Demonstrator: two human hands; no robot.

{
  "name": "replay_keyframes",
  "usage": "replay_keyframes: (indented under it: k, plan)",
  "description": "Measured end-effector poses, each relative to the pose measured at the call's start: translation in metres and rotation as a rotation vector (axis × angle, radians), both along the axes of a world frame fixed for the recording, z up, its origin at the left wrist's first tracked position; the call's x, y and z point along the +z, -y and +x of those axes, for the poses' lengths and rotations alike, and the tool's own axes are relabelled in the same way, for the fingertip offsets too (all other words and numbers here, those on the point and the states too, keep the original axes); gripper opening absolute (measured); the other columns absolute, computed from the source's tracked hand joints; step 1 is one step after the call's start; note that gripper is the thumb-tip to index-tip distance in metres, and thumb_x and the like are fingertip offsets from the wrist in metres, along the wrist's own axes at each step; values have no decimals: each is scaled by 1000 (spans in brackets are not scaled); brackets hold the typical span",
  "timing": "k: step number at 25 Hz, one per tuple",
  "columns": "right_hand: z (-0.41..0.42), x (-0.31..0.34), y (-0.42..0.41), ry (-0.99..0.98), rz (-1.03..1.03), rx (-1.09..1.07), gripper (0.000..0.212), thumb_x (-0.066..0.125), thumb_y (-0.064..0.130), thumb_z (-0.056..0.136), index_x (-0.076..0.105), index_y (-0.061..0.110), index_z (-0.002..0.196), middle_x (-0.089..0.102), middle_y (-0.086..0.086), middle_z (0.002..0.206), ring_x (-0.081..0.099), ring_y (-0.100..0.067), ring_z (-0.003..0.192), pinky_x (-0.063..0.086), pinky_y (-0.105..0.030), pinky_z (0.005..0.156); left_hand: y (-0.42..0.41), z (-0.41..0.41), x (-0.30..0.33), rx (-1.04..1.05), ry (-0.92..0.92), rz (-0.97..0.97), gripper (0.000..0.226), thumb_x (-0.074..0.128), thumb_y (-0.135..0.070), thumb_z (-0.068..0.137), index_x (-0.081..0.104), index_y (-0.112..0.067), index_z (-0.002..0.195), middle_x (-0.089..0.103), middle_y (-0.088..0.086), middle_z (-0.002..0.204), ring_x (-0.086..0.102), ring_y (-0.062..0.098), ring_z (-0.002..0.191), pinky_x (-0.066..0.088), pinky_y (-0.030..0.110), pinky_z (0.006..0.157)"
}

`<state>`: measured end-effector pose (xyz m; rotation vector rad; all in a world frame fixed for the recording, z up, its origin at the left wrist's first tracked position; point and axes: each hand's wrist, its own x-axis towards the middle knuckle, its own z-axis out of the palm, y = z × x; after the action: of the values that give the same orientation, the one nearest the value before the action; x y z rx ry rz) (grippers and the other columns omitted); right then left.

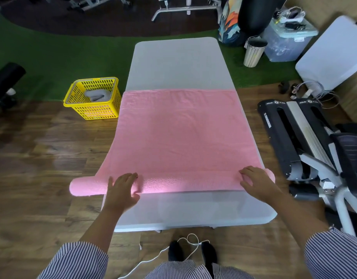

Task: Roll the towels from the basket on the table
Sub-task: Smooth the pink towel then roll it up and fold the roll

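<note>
A pink towel (179, 133) lies spread across the white table (179, 63). Its near edge is rolled into a tube (173, 183) that overhangs both sides of the table. My left hand (122, 188) rests on top of the roll near its left end, fingers spread and fairly straight. My right hand (254, 179) presses on the roll near its right end, fingers slightly bent over it. A yellow basket (93, 98) stands on the floor left of the table with a grey towel (96, 94) inside.
A black and grey exercise machine (300, 137) stands close to the table's right side. A white cable (185, 244) lies on the wooden floor by my feet. A slatted bin (254, 53) and a clear storage box (286, 41) stand at the back right.
</note>
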<state>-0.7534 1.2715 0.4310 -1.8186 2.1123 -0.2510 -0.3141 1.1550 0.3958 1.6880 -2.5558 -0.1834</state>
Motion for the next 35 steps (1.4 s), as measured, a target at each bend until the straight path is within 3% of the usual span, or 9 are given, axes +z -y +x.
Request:
replay_keyframes:
  k: [2, 4, 9, 15, 18, 22, 27, 29, 35]
  plan:
    - [-4, -4, -4, -59, 107, 80, 51, 53, 37, 75, 59, 8, 117, 60, -3, 115, 55, -24, 107, 30, -38, 105, -1, 0, 0, -33, 24, -1, 73, 86, -5, 49, 63, -9, 118, 68, 7, 111, 65, 27, 104, 39, 71, 90]
    - [-5, -8, -6, -95, 143, 96, 64, 40, 44, 67, 60, 8, 116, 62, -4, 111, 57, -27, 104, 34, -37, 100, -2, 0, 0, -47, 18, -34, 68, 88, -3, 48, 66, -8, 111, 71, 7, 101, 69, 27, 92, 43, 69, 84]
    - [-3, -1, -2, -110, 256, -13, 51, 39, 45, 76, 60, 21, 116, 62, 4, 116, 57, -22, 106, 44, -35, 90, 2, 3, 4, -52, -24, -12, 43, 74, -14, 68, 66, -14, 111, 72, 2, 97, 69, 24, 89, 43, 56, 88]
    - [-8, -10, 4, -80, -67, -30, 32, 64, 13, 77, 62, 9, 108, 61, -6, 106, 60, -28, 93, 47, -39, 84, 4, 10, 9, 22, -53, -123, 45, 77, -17, 71, 63, -11, 113, 66, 5, 114, 63, 25, 106, 41, 57, 96]
    - [-6, -23, 0, -66, -123, -80, 26, 59, 2, 82, 66, 4, 108, 67, -12, 105, 62, -33, 97, 38, -49, 99, 2, 11, 10, -22, -19, -118, 51, 81, -20, 62, 65, -11, 109, 69, 4, 108, 67, 23, 99, 43, 60, 91]
    - [-4, -26, -8, -77, 13, -3, 50, 68, 16, 74, 58, 3, 121, 61, -11, 119, 54, -30, 114, 25, -47, 111, 2, 11, 14, -52, 18, -92, 67, 89, -5, 44, 67, -10, 108, 71, 4, 103, 70, 25, 92, 48, 62, 84]
    - [-10, -8, 0, -176, 241, -15, 58, 41, 39, 73, 56, 19, 125, 59, 1, 125, 53, -24, 116, 35, -36, 102, 1, 10, 19, -21, 20, -69, 35, 77, -11, 63, 70, -17, 97, 73, -3, 87, 70, 21, 76, 49, 49, 82]
    - [-9, -4, 4, -168, 302, -62, 50, 44, 39, 81, 53, 24, 128, 55, 5, 130, 50, -24, 119, 39, -36, 101, 7, 11, 22, -30, 18, -63, 30, 62, -18, 68, 71, -17, 97, 73, -4, 85, 70, 22, 74, 49, 45, 79]
    - [-6, -11, 15, -80, -47, -92, 29, 57, 4, 82, 62, 7, 111, 62, -10, 113, 60, -33, 99, 48, -44, 86, 12, 9, 22, 11, -19, -163, 31, 64, -10, 71, 68, -11, 102, 70, 6, 102, 69, 26, 87, 53, 48, 77]
